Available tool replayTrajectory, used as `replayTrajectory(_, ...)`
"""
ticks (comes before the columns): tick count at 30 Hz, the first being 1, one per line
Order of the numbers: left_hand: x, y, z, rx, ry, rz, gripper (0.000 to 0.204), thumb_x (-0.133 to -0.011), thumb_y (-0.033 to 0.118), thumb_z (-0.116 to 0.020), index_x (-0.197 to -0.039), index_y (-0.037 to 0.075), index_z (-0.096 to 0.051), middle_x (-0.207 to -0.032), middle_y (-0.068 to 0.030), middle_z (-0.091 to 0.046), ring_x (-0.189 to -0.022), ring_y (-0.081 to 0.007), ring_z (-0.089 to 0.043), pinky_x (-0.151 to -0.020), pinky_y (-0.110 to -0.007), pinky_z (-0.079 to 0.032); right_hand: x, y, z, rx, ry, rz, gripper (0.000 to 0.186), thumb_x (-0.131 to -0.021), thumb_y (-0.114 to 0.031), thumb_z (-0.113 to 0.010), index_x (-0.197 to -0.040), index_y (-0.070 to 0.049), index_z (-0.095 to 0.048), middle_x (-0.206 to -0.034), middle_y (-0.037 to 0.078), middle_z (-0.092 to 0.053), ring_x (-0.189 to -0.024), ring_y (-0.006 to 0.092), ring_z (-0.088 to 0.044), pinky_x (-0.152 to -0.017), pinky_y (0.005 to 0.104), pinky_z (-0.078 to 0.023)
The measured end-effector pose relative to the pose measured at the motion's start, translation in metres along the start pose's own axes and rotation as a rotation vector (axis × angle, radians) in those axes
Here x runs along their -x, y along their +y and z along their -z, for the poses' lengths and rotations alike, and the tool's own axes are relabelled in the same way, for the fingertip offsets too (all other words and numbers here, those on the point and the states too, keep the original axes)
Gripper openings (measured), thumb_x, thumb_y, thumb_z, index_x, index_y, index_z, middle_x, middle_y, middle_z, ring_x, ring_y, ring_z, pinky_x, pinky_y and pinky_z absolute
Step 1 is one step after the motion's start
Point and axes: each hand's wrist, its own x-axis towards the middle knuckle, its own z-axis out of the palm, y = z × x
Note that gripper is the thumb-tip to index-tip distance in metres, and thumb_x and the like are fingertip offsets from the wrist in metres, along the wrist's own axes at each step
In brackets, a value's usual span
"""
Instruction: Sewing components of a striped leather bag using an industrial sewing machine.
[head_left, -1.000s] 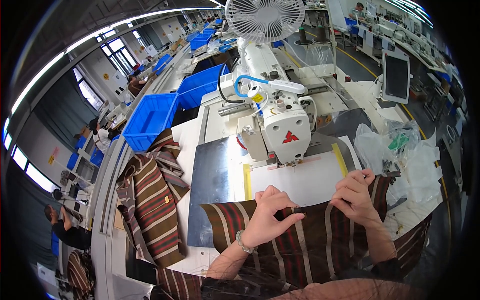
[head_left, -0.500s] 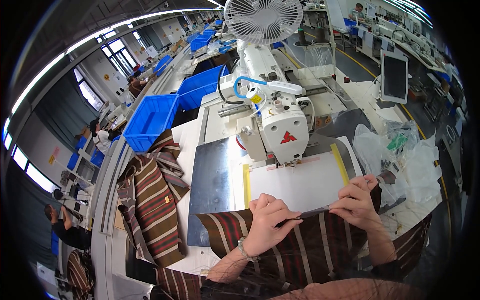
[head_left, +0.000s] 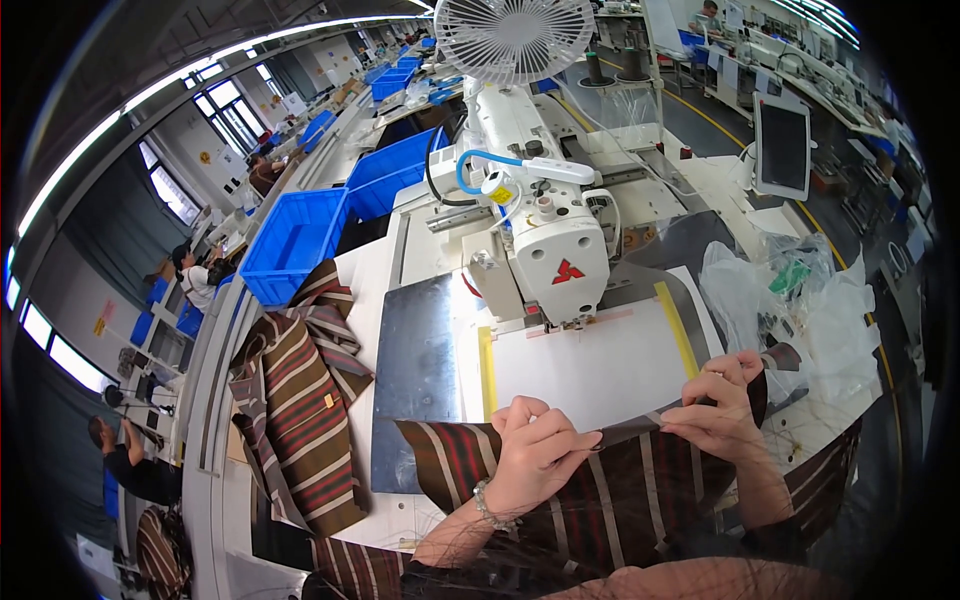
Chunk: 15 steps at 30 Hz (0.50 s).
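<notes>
Striped brown, red and cream fabric point(head_left: 625, 490) hangs between my two hands at the front edge of the work surface. My left hand point(head_left: 535, 452), with a bracelet at the wrist, pinches its upper edge. To the right, my right hand point(head_left: 716, 408) is closed on the same edge, the fingers pressed together. Just beyond them lies a white sheet point(head_left: 575, 372) with a yellow tape strip point(head_left: 676, 330) along its right side and another strip point(head_left: 487, 372) on its left. The white sewing machine head point(head_left: 555, 262) stands over the sheet's far edge.
More striped fabric point(head_left: 300, 390) lies heaped at the left, near blue bins point(head_left: 297, 240). Clear plastic bags point(head_left: 800, 320) sit at the right, below a screen point(head_left: 782, 148). A fan point(head_left: 515, 38) stands behind the machine. Other people point(head_left: 140, 458) work at the far left.
The view has shifted slightly, so the machine and bins appear a little lower and to the left. Both hands keep their grip on the fabric edge, with scarcely any movement.
</notes>
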Motion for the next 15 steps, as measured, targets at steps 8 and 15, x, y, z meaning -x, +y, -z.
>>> replayTrajectory(8, -0.009, 0.004, 0.005, 0.032, -0.076, 0.048, 0.017, -0.065, 0.019, -0.081, -0.076, 0.016, -0.068, -0.07, 0.0078, -0.051, -0.079, -0.0153, -0.044, -0.072, -0.032, -0.024, -0.002, 0.002, 0.002, 0.006, -0.004, -0.011, 0.018, -0.06, -0.029, -0.079, -0.072, -0.025, -0.067, -0.083, -0.01, -0.052, -0.088, 0.0168, -0.045, -0.089, 0.0438, -0.021)
replayTrajectory(15, -0.024, -0.03, 0.0, 0.137, -0.281, 0.165, 0.019, -0.076, 0.026, -0.074, -0.082, 0.01, -0.067, -0.078, 0.0036, -0.061, -0.083, -0.0157, -0.046, -0.079, -0.032, -0.026, -0.028, 0.008, -0.014, -0.192, -0.121, -0.172, 0.015, -0.071, -0.018, -0.073, -0.07, -0.014, -0.058, -0.088, -0.003, -0.049, -0.094, 0.0171, -0.045, -0.092, 0.0385, -0.019)
